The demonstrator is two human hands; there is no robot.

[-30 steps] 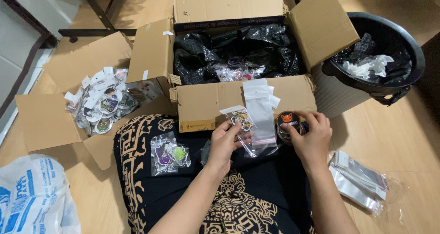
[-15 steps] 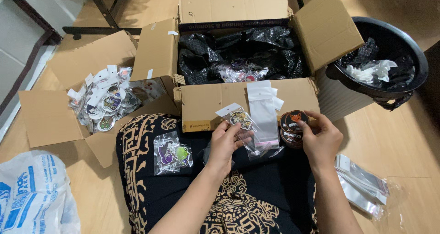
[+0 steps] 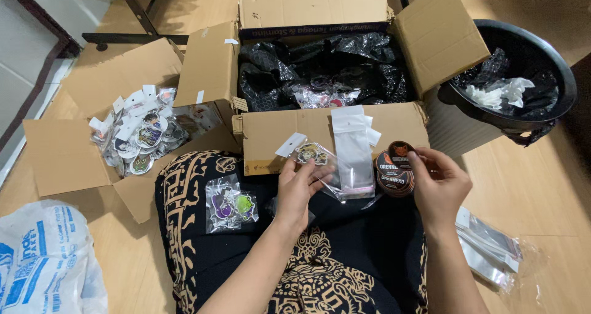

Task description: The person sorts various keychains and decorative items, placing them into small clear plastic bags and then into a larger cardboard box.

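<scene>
While both hands work, boxes crowd seemingly wooden floor.

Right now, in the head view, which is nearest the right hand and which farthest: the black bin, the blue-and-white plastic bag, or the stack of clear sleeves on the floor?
1. Stack of clear sleeves, just right of the right hand.
2. Black bin, upper right.
3. Blue-and-white plastic bag, far lower left.

Glossy clear plastic sleeve, matt brown cardboard box
</scene>
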